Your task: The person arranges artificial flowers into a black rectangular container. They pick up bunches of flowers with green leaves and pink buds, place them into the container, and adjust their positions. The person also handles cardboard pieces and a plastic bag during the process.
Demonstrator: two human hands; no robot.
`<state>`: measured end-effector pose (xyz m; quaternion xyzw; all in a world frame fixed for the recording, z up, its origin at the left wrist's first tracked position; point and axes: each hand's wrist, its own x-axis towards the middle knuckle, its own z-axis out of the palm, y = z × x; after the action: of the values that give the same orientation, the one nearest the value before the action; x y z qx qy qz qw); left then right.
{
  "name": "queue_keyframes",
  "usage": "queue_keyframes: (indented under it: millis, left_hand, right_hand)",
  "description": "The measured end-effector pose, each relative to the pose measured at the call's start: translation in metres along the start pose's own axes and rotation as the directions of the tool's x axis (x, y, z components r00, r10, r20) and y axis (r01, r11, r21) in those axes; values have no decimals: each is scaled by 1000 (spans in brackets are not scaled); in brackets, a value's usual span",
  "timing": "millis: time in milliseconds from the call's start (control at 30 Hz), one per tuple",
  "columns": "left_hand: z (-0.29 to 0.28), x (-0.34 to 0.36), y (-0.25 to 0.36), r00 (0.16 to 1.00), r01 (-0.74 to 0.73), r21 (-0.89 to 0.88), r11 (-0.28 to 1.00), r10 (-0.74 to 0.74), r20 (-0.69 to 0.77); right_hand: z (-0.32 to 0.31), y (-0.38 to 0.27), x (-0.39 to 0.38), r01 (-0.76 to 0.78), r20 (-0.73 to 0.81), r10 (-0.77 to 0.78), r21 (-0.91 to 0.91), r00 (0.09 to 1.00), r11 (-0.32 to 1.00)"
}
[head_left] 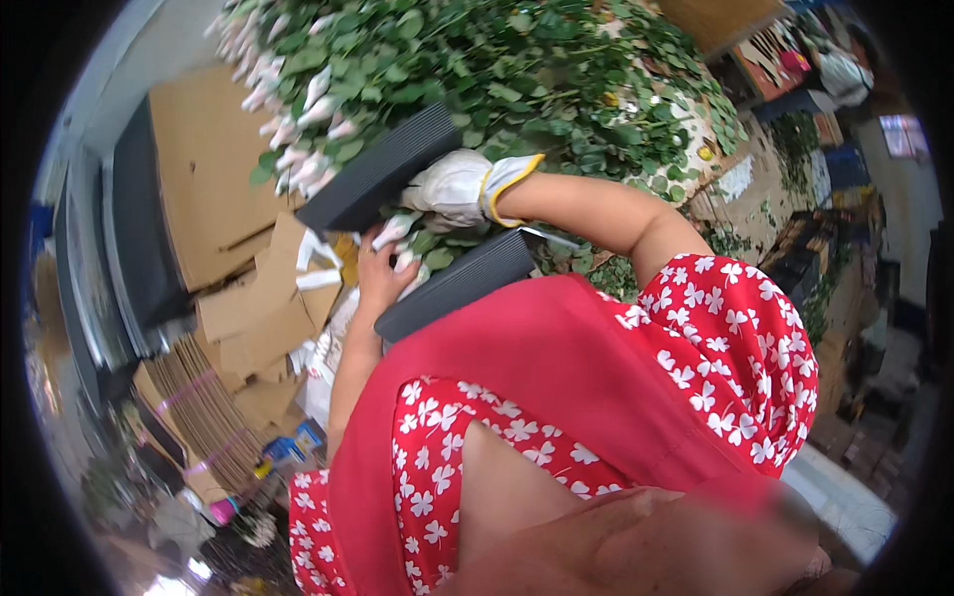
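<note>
Pale pink-white rose buds (395, 230) with green leaves lie in the gap between two black ribbed panels, an upper one (373, 171) and a lower one (459, 283). My bare left hand (381, 275) has its fingers curled round the buds at the left end of this gap. In a white glove with a yellow cuff, my right hand (449, 191) is closed over the leafy stems, close against the upper panel; its fingertips are partly hidden. Beyond the panels spreads a large heap of leafy roses (477, 74), their buds toward the left.
Flat brown cardboard (214, 179) leans at the left, with a strapped stack of folded cartons (199, 412) below it. A blue-and-yellow item (293, 444) lies beside the stack. Cut leaves and crates (785, 258) are at the right.
</note>
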<state>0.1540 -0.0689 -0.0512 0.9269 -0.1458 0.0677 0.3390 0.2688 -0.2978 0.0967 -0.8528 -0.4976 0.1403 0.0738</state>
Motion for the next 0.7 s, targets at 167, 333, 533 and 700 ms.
queue_keyframes:
  millis: [167,333,533,700]
  left_hand:
    - [0,-14,-2,963,262,-276,925,-268,16]
    - [-12,-10,8,999,30,13,999,-31,38]
    - [-35,-8,33,814,581,-356,732,-529,240]
    - [8,6,30,713,645,-405,648,-701,12]
  right_hand:
    - [-11,-9,17,159,101,-167,79,981,984]
    - [34,1,11,421,2,-425,142,905,896]
    - [69,-2,17,190,191,-189,10,963,982]
    - [73,-2,22,183,215,-171,-38,962,982]
